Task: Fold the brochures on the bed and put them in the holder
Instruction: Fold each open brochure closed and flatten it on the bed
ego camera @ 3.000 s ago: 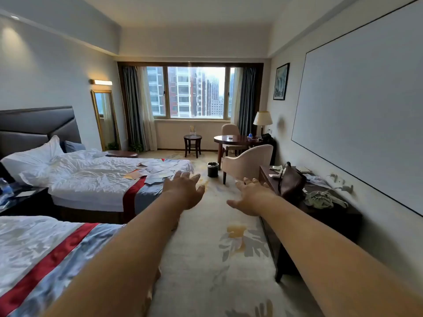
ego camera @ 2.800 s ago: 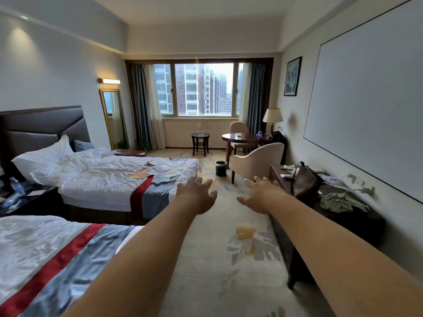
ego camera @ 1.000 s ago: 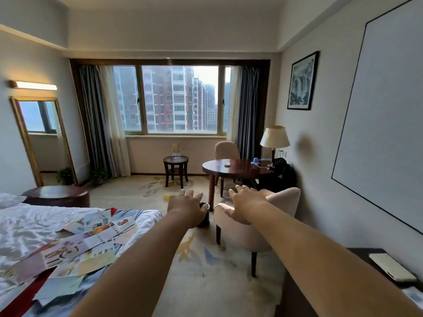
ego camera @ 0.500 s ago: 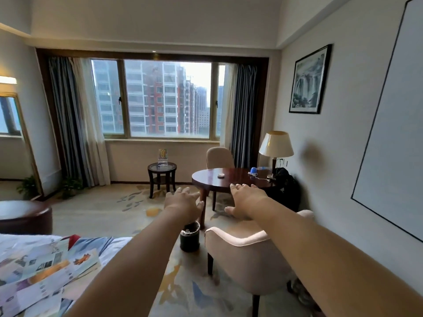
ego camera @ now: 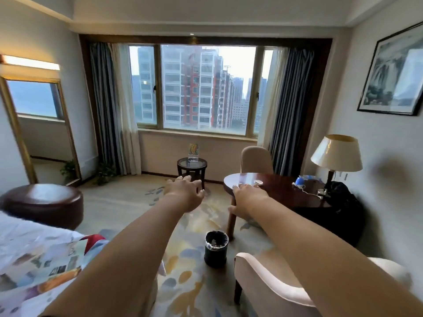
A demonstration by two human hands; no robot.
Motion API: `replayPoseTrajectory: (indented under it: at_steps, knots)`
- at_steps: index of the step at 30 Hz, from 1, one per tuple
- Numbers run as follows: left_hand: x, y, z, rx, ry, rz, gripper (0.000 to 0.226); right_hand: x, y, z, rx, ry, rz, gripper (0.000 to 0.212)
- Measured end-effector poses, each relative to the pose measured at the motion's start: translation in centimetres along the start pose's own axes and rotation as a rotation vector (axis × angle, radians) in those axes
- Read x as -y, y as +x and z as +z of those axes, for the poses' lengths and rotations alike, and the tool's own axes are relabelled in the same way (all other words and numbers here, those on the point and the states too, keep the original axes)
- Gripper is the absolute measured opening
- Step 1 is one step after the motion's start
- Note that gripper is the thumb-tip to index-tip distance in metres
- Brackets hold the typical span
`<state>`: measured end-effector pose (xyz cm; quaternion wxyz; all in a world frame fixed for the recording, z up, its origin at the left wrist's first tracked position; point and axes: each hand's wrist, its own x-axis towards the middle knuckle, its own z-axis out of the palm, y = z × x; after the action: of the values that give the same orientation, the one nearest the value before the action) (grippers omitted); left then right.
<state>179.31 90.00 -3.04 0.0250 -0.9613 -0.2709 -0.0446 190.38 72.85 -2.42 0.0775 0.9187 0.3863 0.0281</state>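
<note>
Brochures (ego camera: 39,268) lie loose and overlapping on the bed (ego camera: 20,234) at lower left, flat and unfolded as far as the blur lets me tell; colour prints on white and orange sheets, edges fanned, some reaching toward the bed's foot near the red runner (ego camera: 95,238). Exact count can't be told.

Holder (ego camera: 193,152): small clear stand on the round side table (ego camera: 191,164) under the window, well apart from the bed. Something coloured already stands upright in it; can't tell if it's a brochure from this pile.

Progress, judging from this: basically nothing done. No brochure in hand, none visibly folded; whole pile left to fold and carry across.

Left hand (ego camera: 184,194) stretched forward, palm down, fingers spread, grip open and empty. Right hand (ego camera: 248,199) same: spread, open, holding nothing, in the air in front of the round tabletop (ego camera: 274,188), not clearly touching it. Both are well apart from the brochures, which sit down beside the left forearm.

Around: black waste bin (ego camera: 216,248) on the carpet between the arms, beige armchair (ego camera: 270,284) lower right, second chair (ego camera: 256,159) behind the tabletop, lamp (ego camera: 336,154) at right, dark round ottoman (ego camera: 43,202) at left, mirror (ego camera: 36,124) on the left wall.
</note>
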Motion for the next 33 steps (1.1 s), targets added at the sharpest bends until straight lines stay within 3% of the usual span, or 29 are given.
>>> replayPoseTrajectory:
  at_steps: [6, 14, 19, 24, 33]
  knots:
    - [8.0, 6.8, 2.3, -0.002, 0.001, -0.205, 0.060, 6.9, 15.3, 0.0, -0.053, 0.052, -0.240, 0.084]
    - [22.8, 6.6, 4.2, 0.057, 0.007, -0.659, 0.058, 26.0, 27.9, -1.7, -0.090, 0.126, -0.695, 0.076]
    - [30.9, -0.1, 5.7, 0.077, -0.007, -1.016, 0.060, 39.2, 27.4, -2.9, -0.131, 0.156, -1.044, 0.075]
    - [37.4, -8.0, 6.3, 0.108, -0.025, -1.266, 0.058, 51.1, 23.2, -3.5, -0.146, 0.143, -1.324, 0.075]
    - [50.7, -15.6, 8.3, 0.193, -0.005, -1.420, 0.060, 67.0, 20.4, -2.6, -0.169, 0.080, -1.501, 0.071]
